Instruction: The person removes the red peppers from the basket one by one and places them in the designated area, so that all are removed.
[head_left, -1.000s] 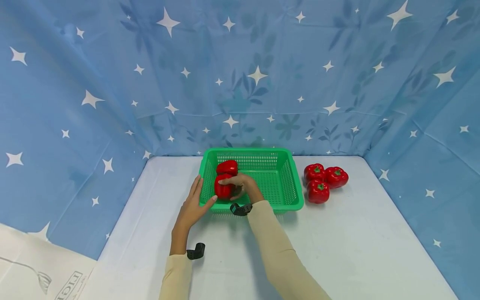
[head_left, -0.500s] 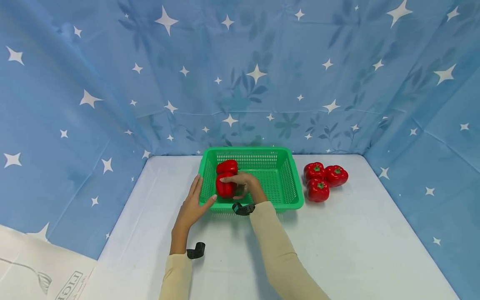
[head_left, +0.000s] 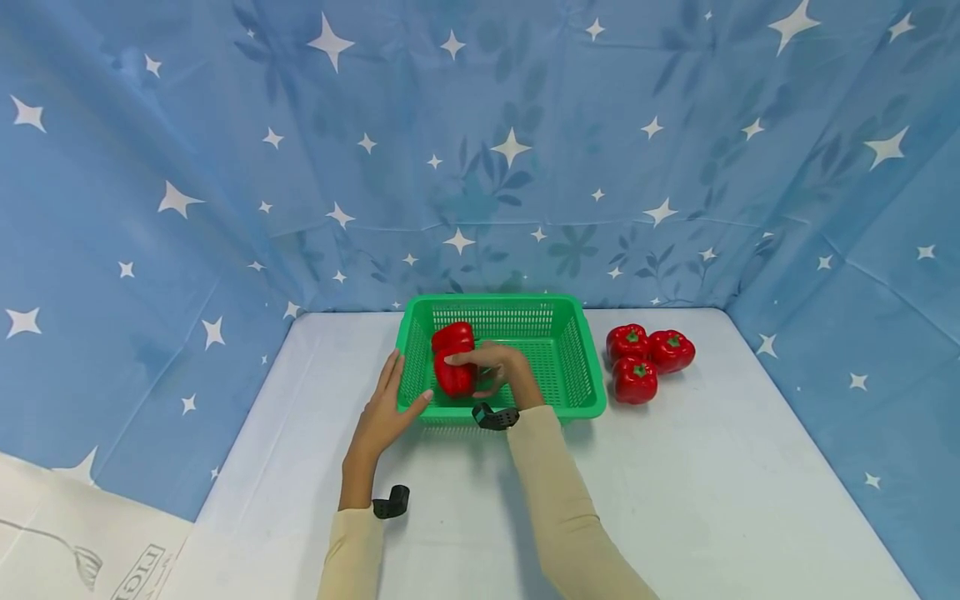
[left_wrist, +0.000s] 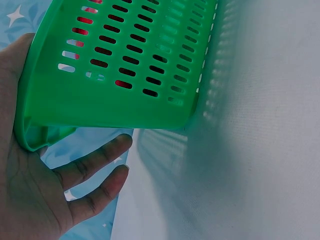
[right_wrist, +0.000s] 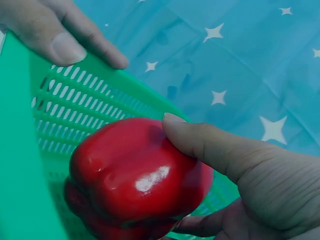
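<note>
green basket [head_left: 555, 414] set on tabletop [head_left: 712, 492], two red peppers [head_left: 453, 335] contained at left end, near pepper [head_left: 452, 379] clamped by right hand [head_left: 497, 365], rim touched by left hand [head_left: 381, 421], fingers spread, three loose peppers [head_left: 635, 382] placed outside at right

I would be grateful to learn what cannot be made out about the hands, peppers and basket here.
Right wrist view: lower fingertips of the right hand, mostly hidden by the held pepper.
Head view: that pepper's underside, hidden by its body, so contact with the floor of the basket is unclear.
Left wrist view: peppers inside, mostly hidden by the slotted wall.
Left wrist view: left hand, partly cut off by the left edge.
</note>
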